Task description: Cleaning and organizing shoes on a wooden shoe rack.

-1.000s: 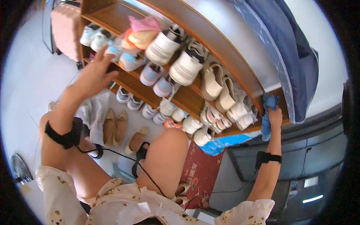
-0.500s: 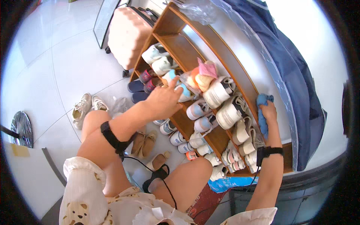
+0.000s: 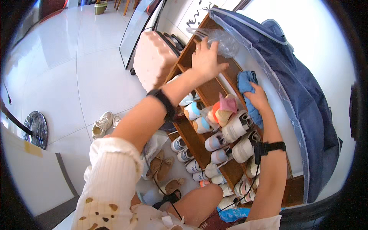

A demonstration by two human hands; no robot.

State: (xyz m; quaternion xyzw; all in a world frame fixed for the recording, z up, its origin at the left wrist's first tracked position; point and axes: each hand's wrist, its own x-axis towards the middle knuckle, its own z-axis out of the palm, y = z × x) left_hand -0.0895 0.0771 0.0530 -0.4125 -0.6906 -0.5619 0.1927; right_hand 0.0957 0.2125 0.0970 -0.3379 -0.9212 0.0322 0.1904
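Observation:
My right hand [image 3: 257,97] holds a crumpled blue cloth [image 3: 247,78] against the top of the wooden shoe rack [image 3: 205,92], with the fingers curled over it. My left hand [image 3: 207,63] reaches over the rack's far end, fingers spread and holding nothing. A clear plastic bag [image 3: 224,43] lies right by its fingertips; whether they touch it I cannot tell. Below the hands, pairs of shoes fill the shelves, among them a large white sneaker [image 3: 234,126] and a small shoe with blue [image 3: 191,111]. A pink and orange item [image 3: 226,105] sits among the shoes.
A pink suitcase [image 3: 155,59] stands beyond the rack's far end. A dark blue cover [image 3: 291,76] hangs along the right side. Beige flats [image 3: 165,168] and white sneakers [image 3: 102,124] stand on the tiled floor [image 3: 73,80]. A cable runs from my right wristband [image 3: 264,148].
My left hand has moved from above the middle shoes up to the far end by the plastic bag. My right hand has slid the blue cloth farther along the rack's top. The view has shifted.

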